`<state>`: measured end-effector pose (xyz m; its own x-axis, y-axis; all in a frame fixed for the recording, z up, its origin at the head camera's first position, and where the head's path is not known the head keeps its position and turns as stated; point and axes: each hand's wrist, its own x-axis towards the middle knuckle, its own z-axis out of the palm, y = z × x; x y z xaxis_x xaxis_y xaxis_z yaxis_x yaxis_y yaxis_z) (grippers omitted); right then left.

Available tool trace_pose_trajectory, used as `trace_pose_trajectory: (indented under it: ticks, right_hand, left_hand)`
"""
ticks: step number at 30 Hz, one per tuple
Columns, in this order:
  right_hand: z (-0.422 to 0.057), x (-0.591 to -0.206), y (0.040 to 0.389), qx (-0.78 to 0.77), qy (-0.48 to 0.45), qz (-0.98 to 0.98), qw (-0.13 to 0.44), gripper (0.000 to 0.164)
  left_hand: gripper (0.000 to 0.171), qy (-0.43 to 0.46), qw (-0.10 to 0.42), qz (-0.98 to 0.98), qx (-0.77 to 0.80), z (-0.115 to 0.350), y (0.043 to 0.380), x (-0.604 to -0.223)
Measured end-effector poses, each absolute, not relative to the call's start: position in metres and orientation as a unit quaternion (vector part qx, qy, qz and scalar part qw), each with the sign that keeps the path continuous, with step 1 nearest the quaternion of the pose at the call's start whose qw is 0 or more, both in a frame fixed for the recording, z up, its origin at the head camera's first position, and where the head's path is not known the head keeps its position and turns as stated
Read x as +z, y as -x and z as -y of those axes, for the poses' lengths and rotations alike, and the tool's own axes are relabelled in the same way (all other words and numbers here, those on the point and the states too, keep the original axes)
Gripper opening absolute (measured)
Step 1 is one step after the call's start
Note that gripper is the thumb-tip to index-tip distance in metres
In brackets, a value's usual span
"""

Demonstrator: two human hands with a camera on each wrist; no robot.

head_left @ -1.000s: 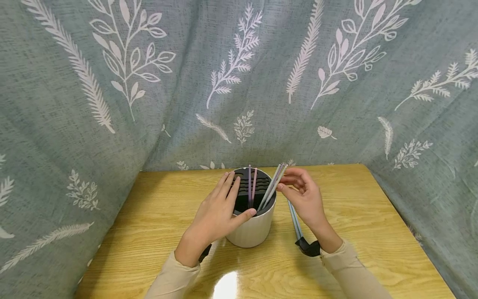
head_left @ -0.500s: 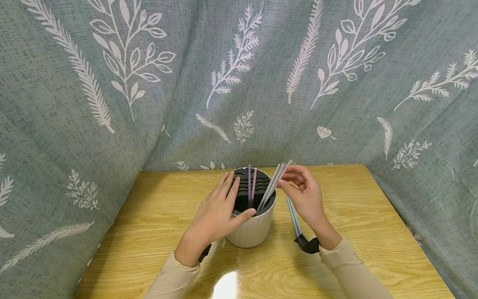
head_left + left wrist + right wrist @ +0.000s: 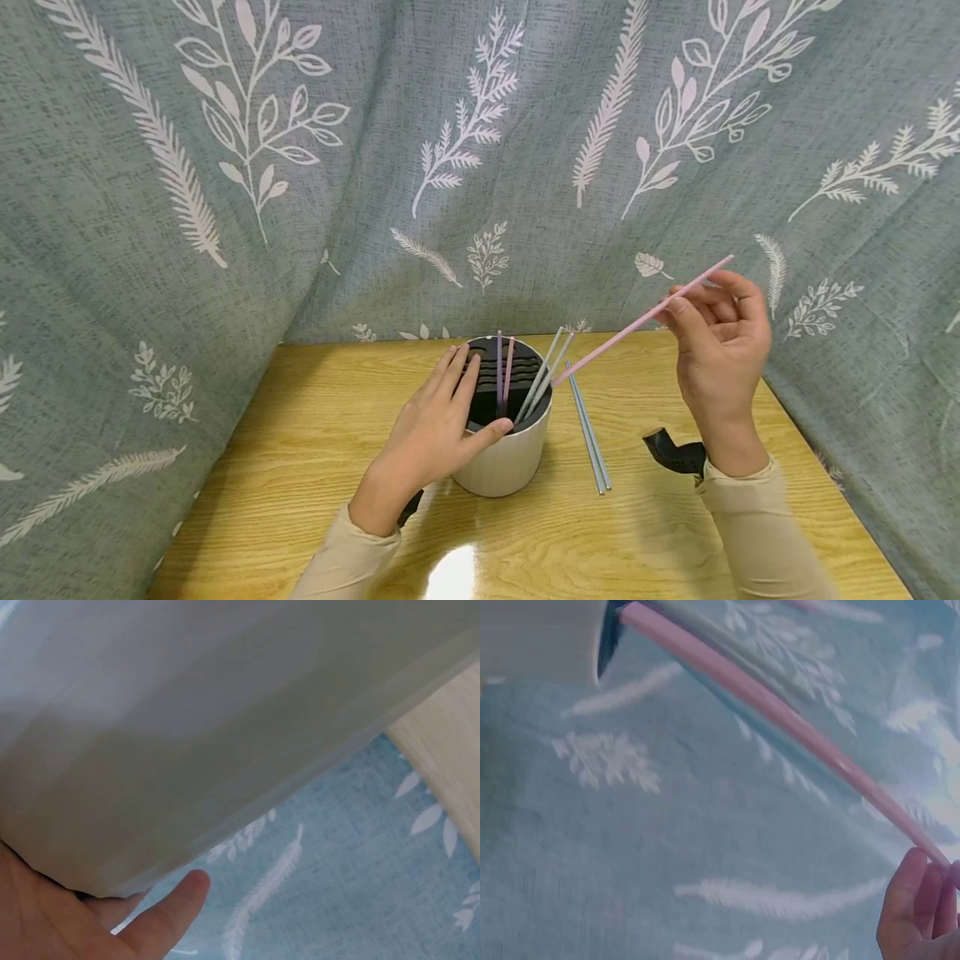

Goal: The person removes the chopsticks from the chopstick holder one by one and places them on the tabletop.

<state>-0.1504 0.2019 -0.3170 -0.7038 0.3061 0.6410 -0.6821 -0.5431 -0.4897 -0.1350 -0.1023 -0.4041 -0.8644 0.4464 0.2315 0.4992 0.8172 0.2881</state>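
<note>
Raised away from the pot [image 3: 498,467], to its right, the right hand [image 3: 723,354] now pinches a pink stick [image 3: 618,337], its low end by the rim — contact unclear. Straight-fingered, the left hand [image 3: 435,425] rests on the pot. A loose pinch could drop the stick. I count one pot, four sticks inside [image 3: 500,367], two blue sticks [image 3: 587,433] right of it, one held.

Pink stick [image 3: 622,335], blue-grey cloth [image 3: 382,92] (white-leafed)

Grey-blue leaf-print cloth [image 3: 337,200] around wooden tabletop [image 3: 300,425]; white glare [image 3: 452,573].
</note>
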Motion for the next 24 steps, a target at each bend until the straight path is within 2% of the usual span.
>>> trace_pose_trajectory:
  ticks: [4, 10, 17, 24]
  right_hand:
    - [-0.223, -0.326, 0.157, 0.846, -0.211, 0.407, 0.273, 0.041]
    - [-0.246, -0.377, 0.180, 0.803, -0.126, 0.544, 0.209, 0.040]
    - [-0.259, -0.436, 0.203, 0.726, -0.055, 0.677, 0.108, 0.039]
    - [-0.261, -0.480, 0.227, 0.635, -0.013, 0.772, 0.021, 0.050]
  left_hand:
    - [0.099, 0.250, 0.076, 0.950, -0.170, 0.102, 0.135, -0.403]
    - [0.099, 0.253, 0.078, 0.949, -0.170, 0.102, 0.135, -0.402]
    - [0.098, 0.251, 0.073, 0.949, -0.174, 0.103, 0.135, -0.402]
    - [0.099, 0.250, 0.071, 0.950, -0.173, 0.103, 0.135, -0.402]
